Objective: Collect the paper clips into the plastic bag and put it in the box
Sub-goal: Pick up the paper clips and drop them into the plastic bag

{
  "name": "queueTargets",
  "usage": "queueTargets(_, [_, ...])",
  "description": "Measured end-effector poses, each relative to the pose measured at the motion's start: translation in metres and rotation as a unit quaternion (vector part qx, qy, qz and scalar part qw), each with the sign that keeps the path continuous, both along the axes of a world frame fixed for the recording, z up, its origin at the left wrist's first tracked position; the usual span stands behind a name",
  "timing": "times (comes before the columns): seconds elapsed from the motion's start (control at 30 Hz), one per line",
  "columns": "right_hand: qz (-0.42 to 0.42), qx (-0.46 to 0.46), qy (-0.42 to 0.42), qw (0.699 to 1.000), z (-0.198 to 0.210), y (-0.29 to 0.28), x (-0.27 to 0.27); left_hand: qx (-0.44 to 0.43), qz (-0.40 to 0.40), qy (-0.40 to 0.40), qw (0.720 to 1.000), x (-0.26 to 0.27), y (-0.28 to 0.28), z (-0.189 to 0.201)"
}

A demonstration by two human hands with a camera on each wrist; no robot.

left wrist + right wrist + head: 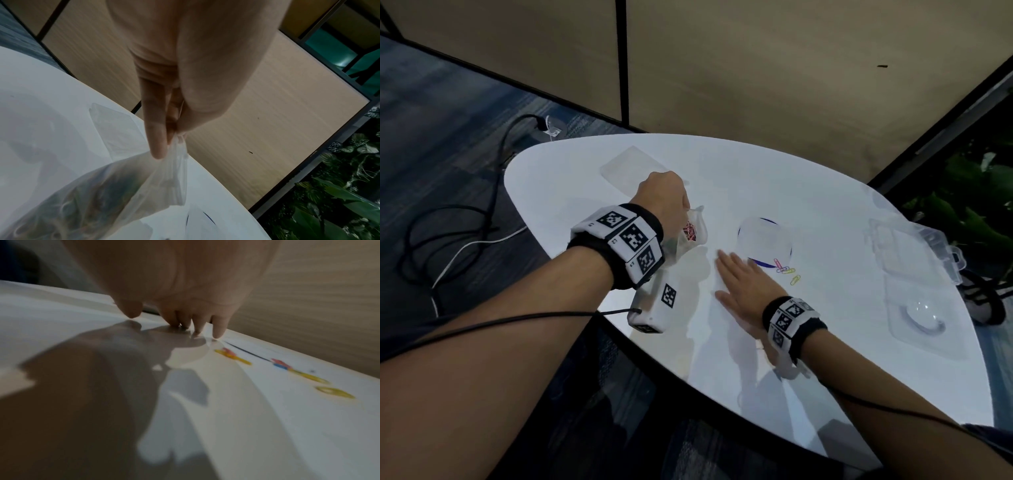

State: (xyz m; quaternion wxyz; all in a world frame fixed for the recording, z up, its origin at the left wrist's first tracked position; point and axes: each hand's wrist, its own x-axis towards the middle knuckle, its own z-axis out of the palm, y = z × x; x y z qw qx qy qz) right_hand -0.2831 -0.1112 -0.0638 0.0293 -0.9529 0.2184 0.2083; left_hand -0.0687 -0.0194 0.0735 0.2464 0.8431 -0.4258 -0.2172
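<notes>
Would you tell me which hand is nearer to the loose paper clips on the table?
Right. The right hand lies flat just beside the loose paper clips; the left hand holds the plastic bag farther away.

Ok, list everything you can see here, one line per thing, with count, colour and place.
table: one, white, under everything.
plastic bag: one, clear, held up over the table, red and pink clips inside.
loose paper clips: a few, pink, blue, purple and yellow, on the table right of the flat hand.
round clear lid: one, dark blue rim, just behind the loose clips.
box: one, clear plastic, open, far right of the table.
flat clear piece: one, at the table's far side.
clear tray with a dome: one, near the right edge.
cables: black and white, on the floor, left.
plants: green, right.
left hand: pinches the bag's top.
right hand: flat on the table.
</notes>
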Motion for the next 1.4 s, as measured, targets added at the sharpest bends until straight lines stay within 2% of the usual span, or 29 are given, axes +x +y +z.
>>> queueTargets(0.1, [-0.100,-0.019,0.021,0.995,0.004,-0.028,-0.016,0.002,0.002,0.002,1.000,-0.002,-0.003,0.000])
queueTargets(0.2, [-0.183,0.018,0.029,0.982,0.011,-0.045,-0.039,0.010,-0.001,0.005,1.000,-0.007,-0.005,0.001])
queueTargets(0.33, [-0.261,0.044,-0.007,0.964,0.010,-0.045,-0.059,0.019,-0.003,0.008,1.000,-0.008,-0.007,0.002])
queueTargets(0.43, [-0.320,0.037,0.002,0.947,0.008,-0.030,-0.058,0.024,-0.002,0.004,1.000,-0.010,-0.006,0.004])
queueTargets(0.57, [-0.317,0.029,0.031,0.948,0.019,-0.009,-0.036,0.023,-0.004,0.003,1.000,-0.012,-0.003,0.005])
queueTargets(0.73, [-0.289,0.042,0.021,0.956,0.004,0.013,-0.022,0.026,-0.009,-0.003,1.000,-0.016,-0.003,0.007])
queueTargets(0.87, [-0.226,-0.028,0.049,0.972,0.002,0.033,-0.018,0.031,-0.013,-0.004,0.999,-0.017,-0.002,0.009])
queueTargets(1.0, [-0.178,-0.078,0.027,0.981,0.001,0.034,-0.016,0.028,-0.015,-0.004,0.999,-0.019,0.000,0.009])
queueTargets(1.2, [-0.137,-0.078,0.028,0.987,0.015,0.026,-0.010,0.027,-0.022,-0.003,0.999,-0.020,0.002,0.007])
queueTargets(1.4, [-0.149,-0.075,0.024,0.986,0.020,0.010,-0.004,0.032,-0.032,-0.012,0.999,-0.021,0.001,0.005])
